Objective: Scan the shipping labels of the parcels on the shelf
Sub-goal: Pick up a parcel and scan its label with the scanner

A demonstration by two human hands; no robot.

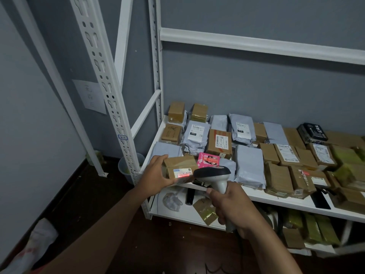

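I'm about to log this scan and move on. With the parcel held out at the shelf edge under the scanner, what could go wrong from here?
1. The left hand holds the small brown parcel only by its end, at the shelf edge; it could slip off.
2. The red scan line sits low on the label, so the scanner in the right hand may misread.
3. The pink parcel lies right behind; setting the box back carelessly could shove it.
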